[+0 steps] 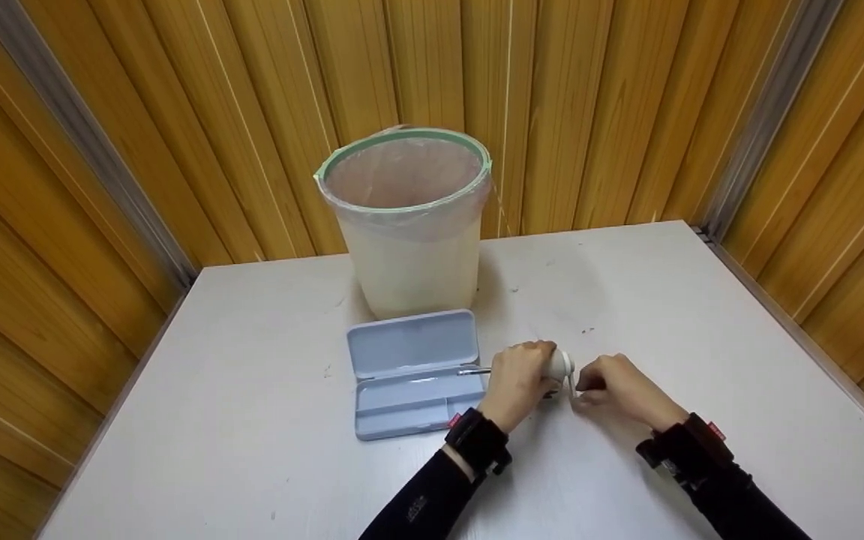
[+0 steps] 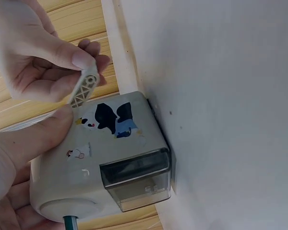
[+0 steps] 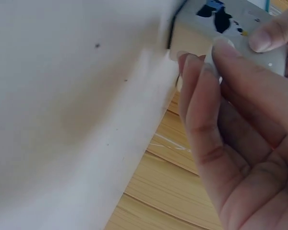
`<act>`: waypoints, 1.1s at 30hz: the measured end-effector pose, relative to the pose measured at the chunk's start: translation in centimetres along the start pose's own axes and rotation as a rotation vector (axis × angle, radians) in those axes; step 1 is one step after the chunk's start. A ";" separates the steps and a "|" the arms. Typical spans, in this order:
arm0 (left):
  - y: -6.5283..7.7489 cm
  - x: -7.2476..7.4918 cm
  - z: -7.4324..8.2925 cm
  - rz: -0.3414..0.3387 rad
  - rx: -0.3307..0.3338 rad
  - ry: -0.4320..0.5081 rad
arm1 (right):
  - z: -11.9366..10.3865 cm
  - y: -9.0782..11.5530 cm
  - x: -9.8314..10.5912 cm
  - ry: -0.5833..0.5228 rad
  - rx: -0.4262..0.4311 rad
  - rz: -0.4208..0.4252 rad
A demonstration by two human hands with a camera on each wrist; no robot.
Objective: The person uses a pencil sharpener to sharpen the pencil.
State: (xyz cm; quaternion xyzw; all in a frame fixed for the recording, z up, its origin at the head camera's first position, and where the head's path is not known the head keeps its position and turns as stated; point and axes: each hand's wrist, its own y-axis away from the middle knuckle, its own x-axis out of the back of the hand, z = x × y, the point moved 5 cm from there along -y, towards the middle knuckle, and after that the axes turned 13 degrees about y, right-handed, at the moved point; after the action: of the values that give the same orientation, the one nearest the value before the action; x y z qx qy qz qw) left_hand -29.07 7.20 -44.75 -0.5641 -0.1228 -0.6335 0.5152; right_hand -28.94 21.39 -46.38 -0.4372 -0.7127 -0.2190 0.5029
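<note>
My left hand [image 1: 516, 384] grips a pale hand-crank pencil sharpener [image 2: 93, 165] on the white table. Penguin-like stickers decorate its body, and a clear smoky shavings drawer [image 2: 137, 184] fills one end. My right hand [image 1: 621, 388] pinches the end of the crank handle [image 2: 83, 89] between thumb and fingers. A green pencil [image 2: 70, 222] stands in the sharpener's hole, on the side opposite the crank; its tip is hidden inside. In the right wrist view, fingers cover most of the crank knob [image 3: 214, 55]. Left of my left hand lies an open light-blue pencil case [image 1: 412, 345].
Behind the pencil case stands a tall cream bin [image 1: 417, 262] with a clear liner held by a green rim. The white table [image 1: 252, 390] carries a few dark specks. Yellow wood-look panels [image 1: 597, 112] enclose it at the back and both sides.
</note>
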 end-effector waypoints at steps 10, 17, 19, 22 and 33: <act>0.1 -0.3 0.1 -0.003 0.011 -0.019 | -0.2 0.7 0.3 -0.012 0.024 -0.048; 0.2 -0.6 0.2 0.011 -0.008 -0.072 | -0.4 0.9 0.6 -0.022 0.023 -0.064; 0.2 -0.5 0.2 0.016 -0.013 -0.085 | -0.5 0.9 0.9 -0.027 0.024 -0.069; 0.2 -0.5 0.2 0.020 -0.010 -0.102 | -0.6 1.0 1.5 -0.037 0.032 -0.068; 0.1 -0.3 0.7 0.066 -0.059 -0.168 | -1.0 1.2 2.6 -0.063 0.044 -0.015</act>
State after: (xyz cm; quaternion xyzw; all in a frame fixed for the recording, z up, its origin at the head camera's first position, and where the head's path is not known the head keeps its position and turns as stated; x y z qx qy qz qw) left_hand -28.67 7.79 -44.79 -0.6339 -0.1284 -0.5699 0.5068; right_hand -27.65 22.32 -43.81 -0.4273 -0.7362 -0.1933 0.4879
